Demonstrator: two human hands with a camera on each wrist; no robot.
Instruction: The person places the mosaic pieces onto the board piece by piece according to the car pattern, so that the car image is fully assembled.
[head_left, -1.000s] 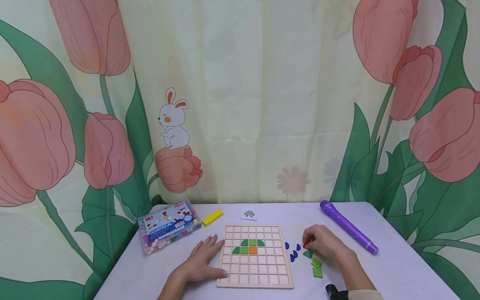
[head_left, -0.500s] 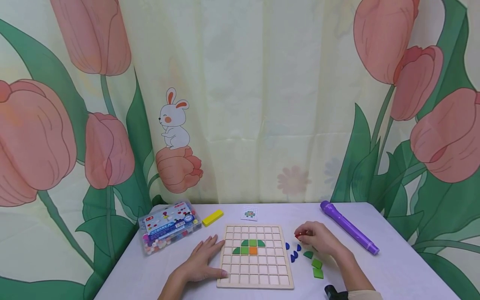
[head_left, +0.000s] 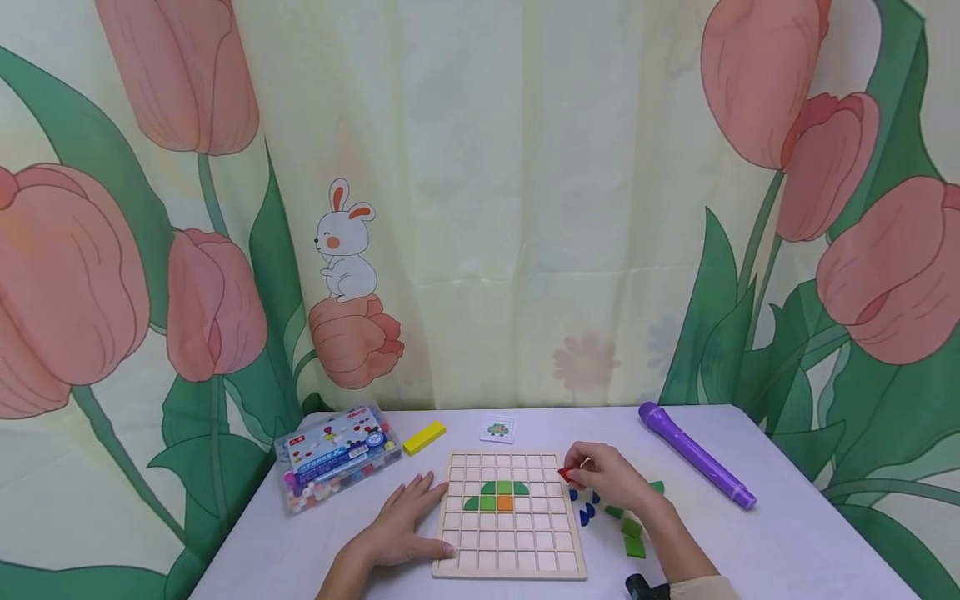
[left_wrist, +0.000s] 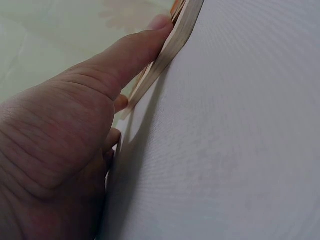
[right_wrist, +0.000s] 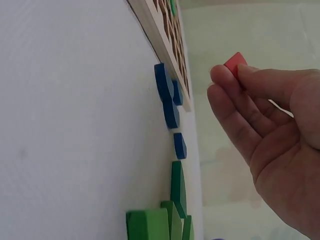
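the left grip [head_left: 405, 525] lies nearest, its fingers straight and spread apart, the thumb resting on the left rim of a pale wooden grid board [head_left: 544, 539] that lies flat on the white-covered desk [head_left: 255, 558], just right of this grip.

nearer than the right grip [head_left: 607, 475], and mostly left of its wrist, lie two light green square tiles [head_left: 634, 546], then a dark green curved tile [head_left: 613, 512] and four dark blue rounded tiles [head_left: 584, 517] close beside the board; one more green tile [head_left: 657, 486] is partly hidden behind the wrist. these look like pieces left to set.

left of the right grip, six cells are filled in two neighbouring rows: three dark green rounded pieces [head_left: 472, 503], two light green square pieces [head_left: 505, 487] and one orange square piece [head_left: 506, 502]. the work seems partway along, with most cells bare.

the right grip is clamped, thumb against fingertip, on a small red piece [right_wrist: 236, 63], raised by the board's right edge and not yet placed; its outline is partly covered.

farther off, beyond both grips, a small white printed card [head_left: 497, 428] shows a coloured figure, probably the pattern, too tiny to compare exactly.
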